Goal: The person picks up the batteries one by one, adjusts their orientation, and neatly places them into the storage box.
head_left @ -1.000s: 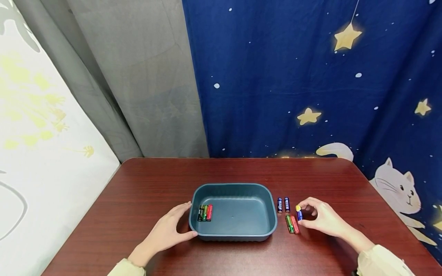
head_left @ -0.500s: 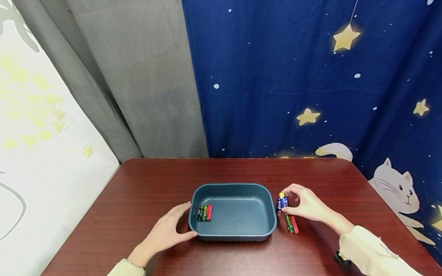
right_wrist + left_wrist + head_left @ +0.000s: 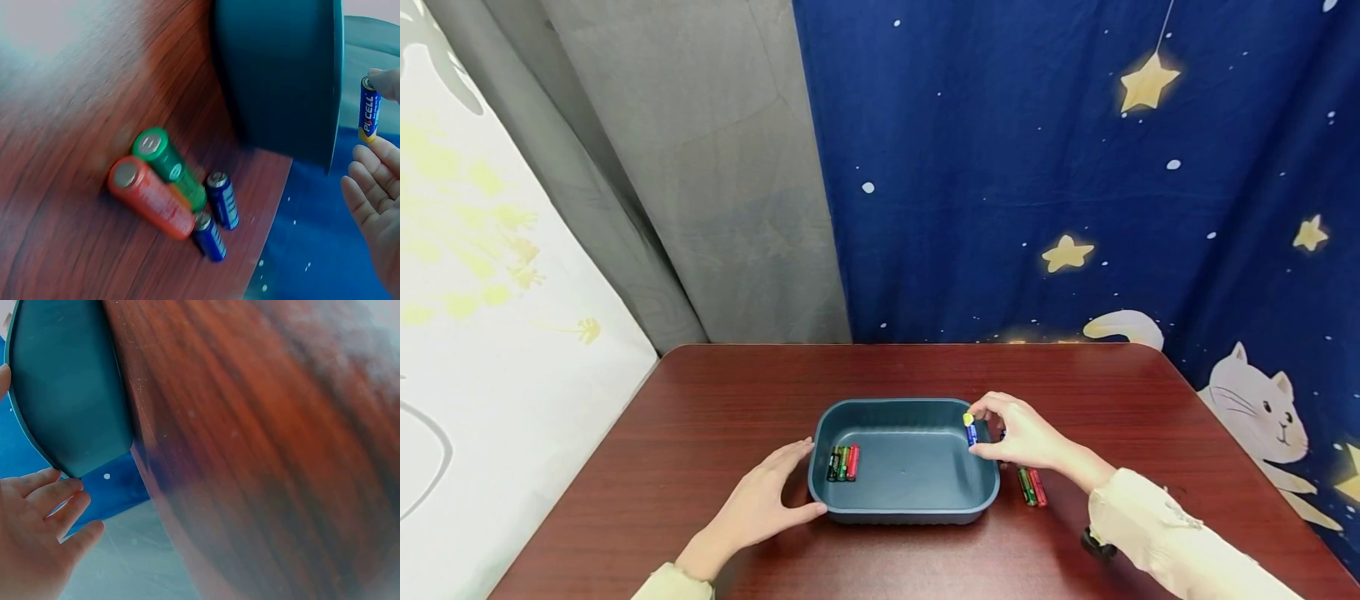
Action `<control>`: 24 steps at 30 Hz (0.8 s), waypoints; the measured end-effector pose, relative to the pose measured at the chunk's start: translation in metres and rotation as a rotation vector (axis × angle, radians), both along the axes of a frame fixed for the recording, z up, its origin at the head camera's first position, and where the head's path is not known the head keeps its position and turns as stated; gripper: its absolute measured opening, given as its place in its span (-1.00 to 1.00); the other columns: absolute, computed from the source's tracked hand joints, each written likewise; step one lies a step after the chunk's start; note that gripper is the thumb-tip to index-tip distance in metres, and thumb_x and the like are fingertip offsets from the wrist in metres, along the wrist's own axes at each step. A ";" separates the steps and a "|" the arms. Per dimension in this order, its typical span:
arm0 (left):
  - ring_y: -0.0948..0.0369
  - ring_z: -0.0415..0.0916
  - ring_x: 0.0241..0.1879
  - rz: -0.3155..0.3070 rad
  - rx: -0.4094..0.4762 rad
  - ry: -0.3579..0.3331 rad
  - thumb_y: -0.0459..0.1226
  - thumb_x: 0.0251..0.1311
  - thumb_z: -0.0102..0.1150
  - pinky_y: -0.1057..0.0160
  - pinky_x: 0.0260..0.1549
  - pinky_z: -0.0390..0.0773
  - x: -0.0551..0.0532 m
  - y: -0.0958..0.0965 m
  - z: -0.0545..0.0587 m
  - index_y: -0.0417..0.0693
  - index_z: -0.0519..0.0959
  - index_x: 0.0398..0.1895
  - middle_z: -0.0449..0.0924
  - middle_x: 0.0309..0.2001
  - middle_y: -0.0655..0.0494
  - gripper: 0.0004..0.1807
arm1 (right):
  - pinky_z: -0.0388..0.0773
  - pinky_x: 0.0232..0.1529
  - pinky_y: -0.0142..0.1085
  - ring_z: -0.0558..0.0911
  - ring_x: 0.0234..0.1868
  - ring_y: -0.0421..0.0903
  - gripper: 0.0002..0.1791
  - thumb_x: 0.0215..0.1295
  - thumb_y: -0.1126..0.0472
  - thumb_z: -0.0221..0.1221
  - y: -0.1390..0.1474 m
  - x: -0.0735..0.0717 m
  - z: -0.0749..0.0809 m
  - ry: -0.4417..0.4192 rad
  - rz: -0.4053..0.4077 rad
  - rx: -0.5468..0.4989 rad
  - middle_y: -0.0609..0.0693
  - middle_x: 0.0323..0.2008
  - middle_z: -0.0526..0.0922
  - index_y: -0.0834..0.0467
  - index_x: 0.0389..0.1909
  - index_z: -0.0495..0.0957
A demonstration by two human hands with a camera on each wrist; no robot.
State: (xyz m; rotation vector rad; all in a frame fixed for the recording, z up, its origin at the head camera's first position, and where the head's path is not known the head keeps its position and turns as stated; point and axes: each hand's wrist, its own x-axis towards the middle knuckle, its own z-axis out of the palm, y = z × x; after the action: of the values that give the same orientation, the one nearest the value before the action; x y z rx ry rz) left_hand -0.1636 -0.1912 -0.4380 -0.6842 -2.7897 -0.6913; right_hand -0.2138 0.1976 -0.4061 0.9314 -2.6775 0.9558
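My right hand [image 3: 1026, 435] pinches a blue battery with a yellow end [image 3: 971, 430] between thumb and fingertips, over the right side of the blue-green plastic bin [image 3: 904, 510]. In the right wrist view the same battery [image 3: 369, 111] stands nearly upright above the bin's rim. My left hand [image 3: 756, 504] rests at the bin's left end, fingers extended, fingertips and thumb touching the rim. Inside the bin, at the left, a black battery [image 3: 833, 465], a green battery [image 3: 842, 464] and a red battery [image 3: 853, 463] lie side by side.
Right of the bin, a green battery [image 3: 1026, 487] and a red battery [image 3: 1037, 487] lie together on the wooden table [image 3: 745, 383]. Near them are two smaller blue batteries [image 3: 223, 200], mostly hidden behind my right hand in the head view. Curtains hang behind the table.
My right hand has carried the blue and yellow battery leftward from beside the green and red ones, past the two blue ones, to over the bin. The left hand stays put.
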 end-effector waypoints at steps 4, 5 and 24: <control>0.18 0.27 0.20 -0.003 0.002 -0.006 0.25 -0.19 0.24 0.02 0.02 0.42 0.000 0.000 0.000 0.01 0.34 0.25 0.34 0.22 0.16 -0.09 | 0.51 -0.35 -0.29 0.49 -0.30 -0.10 -0.56 -0.17 0.07 0.40 -0.011 -0.003 -0.002 0.026 0.029 0.000 -0.06 -0.34 0.52 0.08 -0.22 0.52; 0.18 0.26 0.21 -0.002 0.000 -0.007 0.26 -0.19 0.23 0.03 0.02 0.42 0.000 0.000 0.000 0.01 0.34 0.25 0.33 0.22 0.16 -0.09 | 0.51 -0.32 -0.26 0.50 -0.29 -0.08 -0.56 -0.18 0.08 0.41 -0.014 -0.004 -0.002 0.024 0.033 -0.005 -0.04 -0.34 0.53 0.09 -0.22 0.53; 0.17 0.27 0.20 0.003 0.005 0.006 0.22 -0.22 0.29 0.02 0.01 0.42 0.000 0.001 0.001 0.02 0.36 0.23 0.34 0.22 0.16 -0.11 | 0.47 -0.20 -0.31 0.48 -0.23 -0.14 -0.56 -0.09 0.05 0.37 -0.071 -0.013 -0.009 -0.079 0.043 0.030 -0.07 -0.27 0.51 0.11 -0.17 0.53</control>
State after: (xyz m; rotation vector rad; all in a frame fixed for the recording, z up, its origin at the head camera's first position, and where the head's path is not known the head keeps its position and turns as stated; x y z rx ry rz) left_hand -0.1636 -0.1905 -0.4371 -0.6796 -2.7827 -0.6940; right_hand -0.2264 0.1270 -0.4154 0.9812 -2.7553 0.9831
